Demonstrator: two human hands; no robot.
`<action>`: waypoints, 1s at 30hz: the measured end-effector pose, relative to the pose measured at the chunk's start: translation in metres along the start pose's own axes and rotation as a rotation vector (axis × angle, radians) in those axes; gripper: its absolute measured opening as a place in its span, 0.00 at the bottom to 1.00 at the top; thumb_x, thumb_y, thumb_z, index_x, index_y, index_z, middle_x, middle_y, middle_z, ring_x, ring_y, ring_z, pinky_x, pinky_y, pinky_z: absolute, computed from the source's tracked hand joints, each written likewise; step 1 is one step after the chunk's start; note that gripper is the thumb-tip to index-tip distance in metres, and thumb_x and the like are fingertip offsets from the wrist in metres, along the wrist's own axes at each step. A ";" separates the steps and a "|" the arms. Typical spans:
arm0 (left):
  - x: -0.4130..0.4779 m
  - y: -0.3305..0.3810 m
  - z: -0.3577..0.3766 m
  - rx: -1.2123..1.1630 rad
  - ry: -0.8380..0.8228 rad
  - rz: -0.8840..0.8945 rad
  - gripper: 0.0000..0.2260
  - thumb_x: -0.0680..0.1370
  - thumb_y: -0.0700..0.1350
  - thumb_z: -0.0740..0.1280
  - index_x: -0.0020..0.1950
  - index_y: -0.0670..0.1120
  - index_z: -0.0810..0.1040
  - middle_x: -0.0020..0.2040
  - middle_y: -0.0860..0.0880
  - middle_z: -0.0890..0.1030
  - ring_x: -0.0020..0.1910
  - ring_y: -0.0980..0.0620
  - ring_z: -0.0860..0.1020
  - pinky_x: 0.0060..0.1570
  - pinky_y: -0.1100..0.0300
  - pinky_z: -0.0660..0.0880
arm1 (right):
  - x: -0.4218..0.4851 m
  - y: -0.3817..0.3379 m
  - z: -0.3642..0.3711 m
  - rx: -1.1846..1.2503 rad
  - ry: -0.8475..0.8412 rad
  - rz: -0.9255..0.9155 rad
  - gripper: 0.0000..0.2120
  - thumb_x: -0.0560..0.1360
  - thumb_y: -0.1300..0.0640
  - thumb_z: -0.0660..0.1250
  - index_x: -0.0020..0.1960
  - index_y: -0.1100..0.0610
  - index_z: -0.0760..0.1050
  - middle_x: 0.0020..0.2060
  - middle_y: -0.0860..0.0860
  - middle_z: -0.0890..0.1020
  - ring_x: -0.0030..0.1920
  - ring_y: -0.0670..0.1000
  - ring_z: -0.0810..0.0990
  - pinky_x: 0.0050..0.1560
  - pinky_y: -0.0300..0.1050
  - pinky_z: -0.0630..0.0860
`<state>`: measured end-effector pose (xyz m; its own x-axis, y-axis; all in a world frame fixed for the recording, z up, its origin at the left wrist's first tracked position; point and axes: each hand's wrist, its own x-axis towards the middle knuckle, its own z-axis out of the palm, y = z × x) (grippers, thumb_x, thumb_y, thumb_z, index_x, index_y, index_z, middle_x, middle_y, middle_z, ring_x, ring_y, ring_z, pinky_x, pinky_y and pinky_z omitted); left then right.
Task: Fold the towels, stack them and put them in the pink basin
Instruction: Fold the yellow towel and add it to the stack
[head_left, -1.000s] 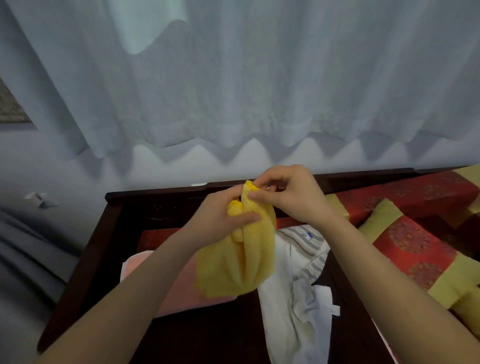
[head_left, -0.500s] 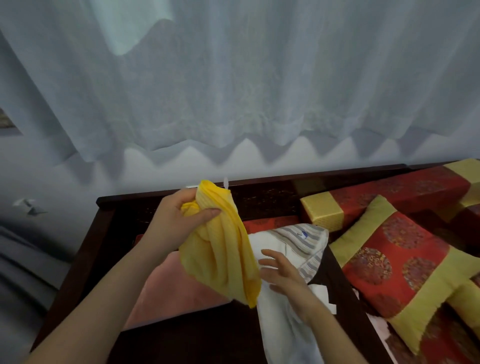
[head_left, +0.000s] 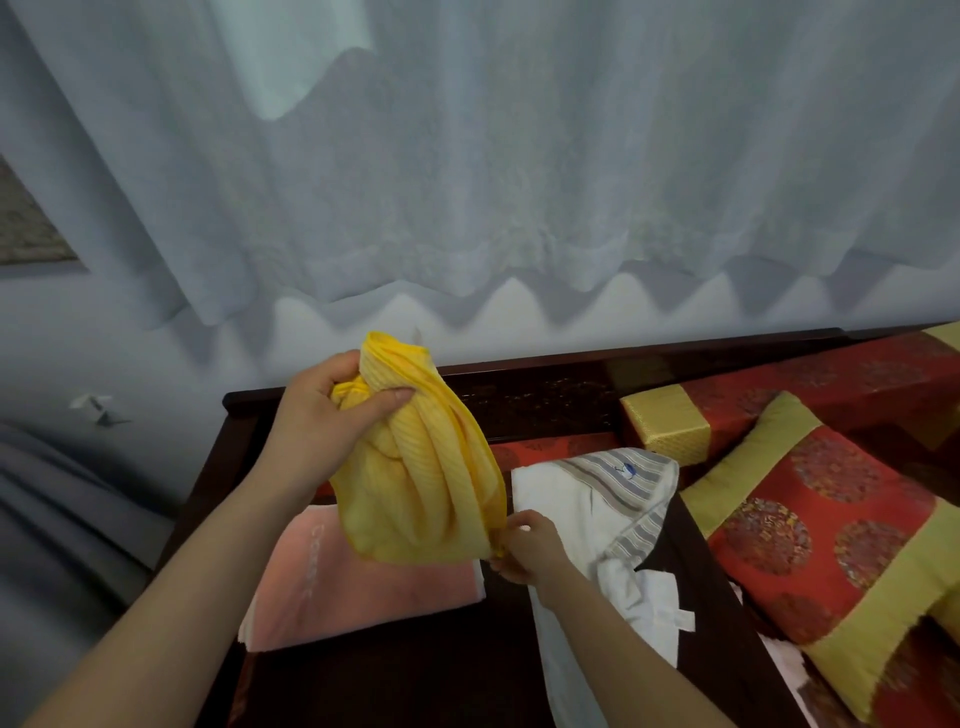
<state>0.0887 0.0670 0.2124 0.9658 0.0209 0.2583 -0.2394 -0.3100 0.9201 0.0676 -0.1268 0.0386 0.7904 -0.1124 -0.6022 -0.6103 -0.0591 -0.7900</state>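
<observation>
Left hand (head_left: 332, 415) is clenched on the bunched top of the yellow towel (head_left: 421, 467), held up in mid-frame above the dark wooden table (head_left: 415, 675). Right hand (head_left: 524, 545) pinches the towel's lower right corner, just right of centre. The towel hangs crumpled between the two grips, not spread.

Pink towel (head_left: 358, 582) lies flat and apparently folded at lower left of centre, directly under the yellow one. White towel (head_left: 582, 519) with a grey striped edge sprawls unfolded at centre right, its lower end trailing toward the bottom edge of the frame. Pink basin is not in view.

Risks, as I read it:
- The left grip holds a wad, not an edge. Pulling the corners apart from here likely gives a twisted, uneven fold, because the real top corner is buried in the bunch.
- The right pinch is small and at the very hem, so it could slip under tension and the towel would drop onto the pink one, mussing it.
- The right forearm sits over the white towel and could drag it further off the table.
- Red and gold cushions (head_left: 810, 545) crowd the right side, leaving little flat room.
</observation>
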 end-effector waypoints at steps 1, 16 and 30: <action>0.001 -0.003 -0.004 0.017 0.007 -0.006 0.08 0.70 0.40 0.75 0.45 0.52 0.83 0.39 0.61 0.84 0.40 0.64 0.80 0.42 0.68 0.77 | 0.002 -0.001 0.000 -0.214 0.009 -0.075 0.05 0.69 0.65 0.66 0.39 0.56 0.74 0.31 0.55 0.80 0.25 0.50 0.79 0.32 0.42 0.78; -0.016 -0.048 -0.019 0.229 0.113 -0.040 0.06 0.69 0.49 0.75 0.42 0.52 0.80 0.37 0.53 0.82 0.37 0.59 0.78 0.41 0.60 0.75 | -0.019 -0.056 -0.091 -0.191 0.253 -0.587 0.11 0.70 0.57 0.74 0.50 0.54 0.78 0.39 0.49 0.79 0.40 0.47 0.77 0.41 0.39 0.73; -0.021 -0.039 0.046 0.626 -0.069 0.203 0.18 0.66 0.64 0.64 0.49 0.57 0.78 0.40 0.59 0.70 0.45 0.56 0.70 0.42 0.55 0.62 | -0.075 -0.101 -0.014 -0.243 0.199 -1.068 0.07 0.66 0.55 0.75 0.43 0.51 0.82 0.37 0.45 0.82 0.40 0.46 0.79 0.42 0.40 0.76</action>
<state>0.0825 0.0347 0.1572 0.9166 -0.1510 0.3702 -0.3350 -0.7954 0.5050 0.0695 -0.1264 0.1650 0.9064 -0.0436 0.4202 0.3671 -0.4110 -0.8344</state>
